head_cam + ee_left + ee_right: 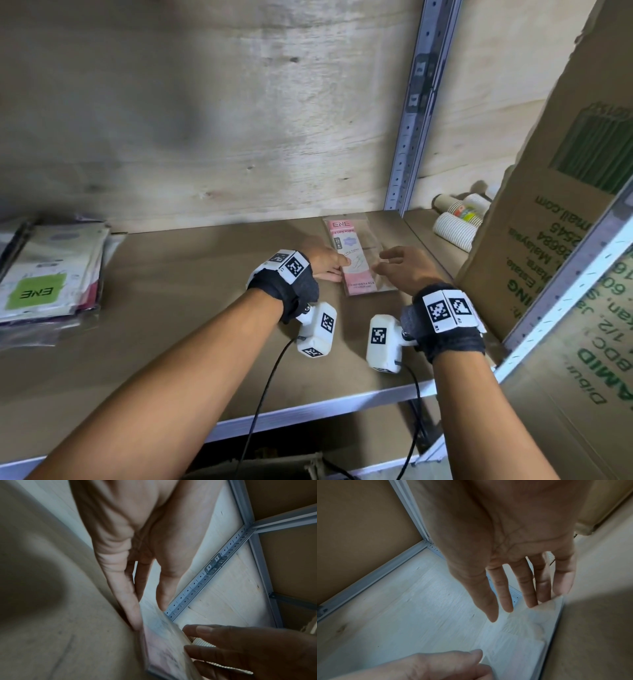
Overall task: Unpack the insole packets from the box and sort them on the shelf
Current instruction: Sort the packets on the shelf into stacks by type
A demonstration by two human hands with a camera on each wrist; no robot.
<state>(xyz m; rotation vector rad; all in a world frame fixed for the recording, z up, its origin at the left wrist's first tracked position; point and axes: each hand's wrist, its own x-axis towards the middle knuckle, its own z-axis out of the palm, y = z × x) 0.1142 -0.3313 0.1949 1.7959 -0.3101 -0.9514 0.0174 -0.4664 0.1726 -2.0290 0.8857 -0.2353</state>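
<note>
A pink insole packet (354, 255) in clear wrap lies flat on the brown shelf board (171, 308), near the back right. My left hand (330, 263) is at its left edge, thumb on top and fingers at the underside, pinching that edge. The left wrist view shows the fingers (130, 601) lying along the packet (163, 642). My right hand (397, 265) is at the packet's right edge, fingers straight and spread. In the right wrist view its fingertips (530, 596) just reach the wrap (522, 642). A large cardboard box (548, 240) stands at the right.
A stack of flat packets (51, 270), the top one with a green label, lies at the shelf's left end. Paper cups (459, 219) lie behind the box. A grey slotted upright (414, 120) rises behind the packet. A plywood wall closes the back.
</note>
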